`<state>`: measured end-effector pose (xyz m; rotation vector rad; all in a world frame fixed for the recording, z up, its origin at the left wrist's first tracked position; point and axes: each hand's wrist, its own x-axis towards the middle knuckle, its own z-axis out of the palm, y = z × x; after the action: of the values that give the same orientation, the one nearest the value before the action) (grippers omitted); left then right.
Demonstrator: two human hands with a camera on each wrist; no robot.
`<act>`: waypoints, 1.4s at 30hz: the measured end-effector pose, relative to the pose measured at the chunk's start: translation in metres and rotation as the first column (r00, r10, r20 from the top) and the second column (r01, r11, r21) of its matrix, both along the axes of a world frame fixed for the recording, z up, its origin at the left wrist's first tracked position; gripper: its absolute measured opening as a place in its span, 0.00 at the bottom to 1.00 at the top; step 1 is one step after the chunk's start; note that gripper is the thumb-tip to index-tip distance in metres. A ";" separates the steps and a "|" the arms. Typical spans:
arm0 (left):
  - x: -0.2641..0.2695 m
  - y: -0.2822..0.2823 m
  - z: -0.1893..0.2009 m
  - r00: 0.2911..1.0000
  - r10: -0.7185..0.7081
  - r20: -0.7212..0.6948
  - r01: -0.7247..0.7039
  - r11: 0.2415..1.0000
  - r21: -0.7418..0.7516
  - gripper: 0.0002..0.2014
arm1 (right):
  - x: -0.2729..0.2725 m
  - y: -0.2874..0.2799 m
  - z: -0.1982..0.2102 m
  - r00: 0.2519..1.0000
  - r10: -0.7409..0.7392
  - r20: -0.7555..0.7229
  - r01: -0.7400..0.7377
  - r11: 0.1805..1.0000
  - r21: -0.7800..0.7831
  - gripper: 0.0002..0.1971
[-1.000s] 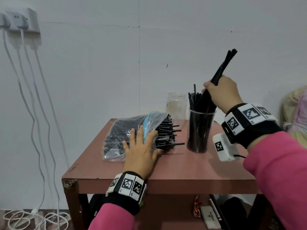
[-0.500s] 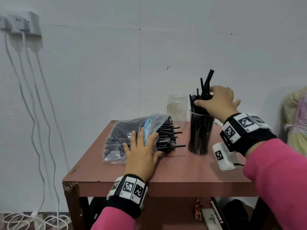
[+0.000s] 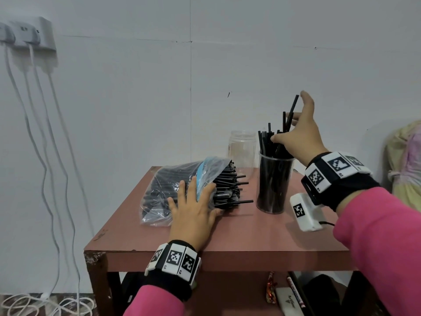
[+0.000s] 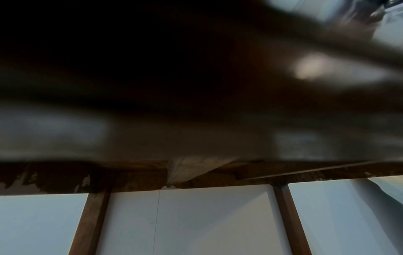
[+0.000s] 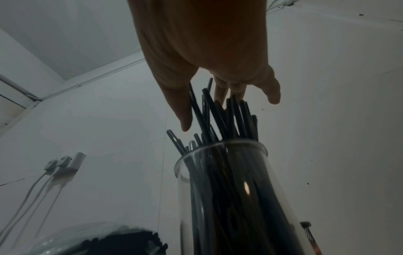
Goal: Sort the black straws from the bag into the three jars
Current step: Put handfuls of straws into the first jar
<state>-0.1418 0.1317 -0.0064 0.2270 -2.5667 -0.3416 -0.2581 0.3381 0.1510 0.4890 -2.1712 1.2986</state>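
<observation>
While your left hand [image 3: 193, 215] lies flat across the near end of the bag [image 3: 180, 185], fingers straight and spread on the plastic, it appears to be there to pin the bag so that it cannot slide when straws are drawn from its open mouth, which faces your right side. Black straws [image 3: 230, 190] stick out of that mouth toward the full jar [image 3: 273, 183], just beside your left fingertips, so the next handful lies within easy reach. The left wrist view is dark and blurred and shows only the table's underside, which fits a wrist resting on the table [image 3: 250, 233].

Your right hand [image 3: 300, 135] hovers over the full jar, fingers extended and spread, thumb apart. In the right wrist view the fingers [image 5: 220, 93] reach down among the tips of the standing straws [image 5: 218, 120], touching or nearly touching them without closing on any; it holds nothing. My judgement is that it is tapping or levelling the bundle, since one straw [image 3: 291, 110] stands taller and tilted beside your fingers.

Beyond the full jar, farther from both hands, stands an empty clear jar [image 3: 241, 151]. A third jar I cannot make out; if it is there, your right arm hides it. Much of the bag remains full, so the sorting looks far from done.
</observation>
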 end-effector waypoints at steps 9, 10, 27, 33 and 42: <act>0.001 0.000 0.001 1.000 0.001 0.007 -0.001 1.000 0.000 0.29 | 0.004 -0.001 0.012 0.993 -0.103 -0.066 0.111 0.983 0.145 0.05; 0.001 0.000 0.000 1.000 0.002 0.006 -0.002 1.000 -0.002 0.29 | 0.004 -0.001 0.011 0.995 -0.101 -0.020 0.103 0.975 0.196 0.08; 0.001 0.001 0.001 1.000 -0.004 -0.004 0.004 1.000 0.008 0.29 | 0.047 -0.014 -0.005 0.901 0.027 -0.433 -0.003 0.998 0.056 0.13; 0.002 0.001 0.001 1.000 -0.011 -0.023 0.012 0.999 0.034 0.33 | 0.088 -0.042 -0.102 0.972 0.176 -0.154 -0.178 0.984 0.006 0.11; 0.004 0.000 0.003 0.997 -0.080 -0.008 0.080 0.993 0.083 0.48 | 0.064 -0.071 -0.160 0.860 0.361 0.361 -0.216 0.898 -0.384 0.08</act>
<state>-0.1383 0.1316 -0.0033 0.1536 -2.5645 -0.4794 -0.1943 0.2667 -0.0091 0.4402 -2.1984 2.0670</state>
